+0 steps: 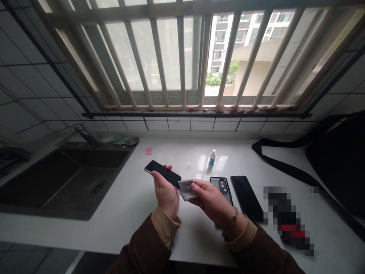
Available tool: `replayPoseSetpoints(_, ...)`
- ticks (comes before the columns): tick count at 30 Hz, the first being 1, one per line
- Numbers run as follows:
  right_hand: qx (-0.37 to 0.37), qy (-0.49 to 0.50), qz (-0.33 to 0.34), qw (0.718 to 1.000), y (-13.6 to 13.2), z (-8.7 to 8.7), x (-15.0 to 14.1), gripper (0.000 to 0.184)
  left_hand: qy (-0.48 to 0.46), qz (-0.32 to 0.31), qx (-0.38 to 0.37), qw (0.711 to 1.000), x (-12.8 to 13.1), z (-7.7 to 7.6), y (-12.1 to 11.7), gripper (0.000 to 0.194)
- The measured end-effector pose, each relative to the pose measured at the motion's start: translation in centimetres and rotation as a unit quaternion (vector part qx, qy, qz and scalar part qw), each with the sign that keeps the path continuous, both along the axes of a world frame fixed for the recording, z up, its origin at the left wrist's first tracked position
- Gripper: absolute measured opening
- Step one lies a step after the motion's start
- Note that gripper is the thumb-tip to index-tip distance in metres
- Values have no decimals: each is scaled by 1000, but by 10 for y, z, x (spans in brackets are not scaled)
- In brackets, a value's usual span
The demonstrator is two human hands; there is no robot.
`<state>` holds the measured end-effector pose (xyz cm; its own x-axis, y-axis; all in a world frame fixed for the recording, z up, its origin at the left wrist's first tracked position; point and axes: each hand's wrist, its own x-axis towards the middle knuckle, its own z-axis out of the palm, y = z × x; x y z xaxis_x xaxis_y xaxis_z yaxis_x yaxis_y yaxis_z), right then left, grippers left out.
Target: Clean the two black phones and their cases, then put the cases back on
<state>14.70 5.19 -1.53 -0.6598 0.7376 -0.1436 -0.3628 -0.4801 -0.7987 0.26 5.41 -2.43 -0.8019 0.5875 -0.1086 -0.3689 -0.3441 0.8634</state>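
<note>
Over the tabletop (128,205), the left hand (167,194) grips a phone (163,173), the right hand (212,198) a cloth (186,190), apparently wiping; further strokes would need steady support.

Grey cloth (186,189) against black phone (163,173)

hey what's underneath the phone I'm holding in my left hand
Your left hand cradles the phone; some fingers show past its far edge. The phone's underside and whatever touches it are covered.

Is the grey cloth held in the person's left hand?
No, the right hand pinches the grey cloth, while the left hand holds the dark-screened phone.
</note>
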Motion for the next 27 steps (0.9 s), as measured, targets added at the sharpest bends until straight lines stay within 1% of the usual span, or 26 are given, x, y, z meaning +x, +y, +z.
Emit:
replayPoseSetpoints(2, 2, 22, 59, 998, -6, 4, 1, 45, -1, 3, -30, 1000, -2, 1, -1, 64)
replayPoseSetpoints(4, 1, 40, 93, 995, -8, 6, 1, 43, -34, -17, -47, 998, -3, 3, -1, 67)
replayPoseSetpoints(5, -1, 48, 90, 995, -8, 7, 0, 42, -63, -32, -41, 997, -3, 4, -1, 67)
replayPoseSetpoints(6, -1, 57, 69, 996, -6, 8, 0, 41, -95, -54, -24, 994, -3, 6, -1, 67)
replayPoseSetpoints(7, 1, 64, 26, 998, -3, 9, 1, 41, -128, -87, -1, 988, -3, 8, -1, 65)
replayPoseSetpoints(8, 4, 67, -33, 997, 2, 9, 2, 40, -156, -125, 23, 979, -2, 10, -1, 63)
replayPoseSetpoints(9, 10, 65, -106, 992, 8, 9, 4, 38, -174, -177, 43, 968, -2, 13, -2, 61)
replayPoseSetpoints(10, 18, 55, -182, 982, 14, 8, 6, 36, -186, -230, 54, 954, -1, 16, -3, 59)
replayPoseSetpoints(12, 30, 6, -303, 952, 24, 4, 11, 33, -187, -317, 66, 928, 0, 23, -7, 57)
replayPoseSetpoints(13, 36, -23, -341, 939, 28, 1, 13, 33, -181, -351, 67, 916, 0, 25, -9, 57)
replayPoseSetpoints(14, 41, -50, -362, 930, 31, -2, 15, 33, -176, -381, 67, 905, 1, 28, -12, 58)
replayPoseSetpoints(16, 52, -83, -364, 926, 33, -7, 16, 34, -170, -435, 59, 882, 3, 31, -15, 59)
replayPoseSetpoints(19, 82, -98, -311, 942, 29, -8, 14, 38, -176, -505, 18, 845, 6, 31, -18, 59)
replayPoseSetpoints(21, 125, -134, -292, 939, 25, -4, 14, 42, -177, -536, -14, 825, 7, 30, -19, 54)
replayPoseSetpoints(23, 181, -196, -296, 917, 21, 0, 16, 45, -173, -552, -31, 815, 7, 29, -20, 50)
replayPoseSetpoints(25, 240, -261, -304, 884, 19, 3, 18, 46, -158, -560, -42, 812, 6, 28, -22, 48)
replayPoseSetpoints(27, 292, -309, -300, 854, 18, 3, 21, 44, -125, -572, -70, 808, 5, 26, -23, 47)
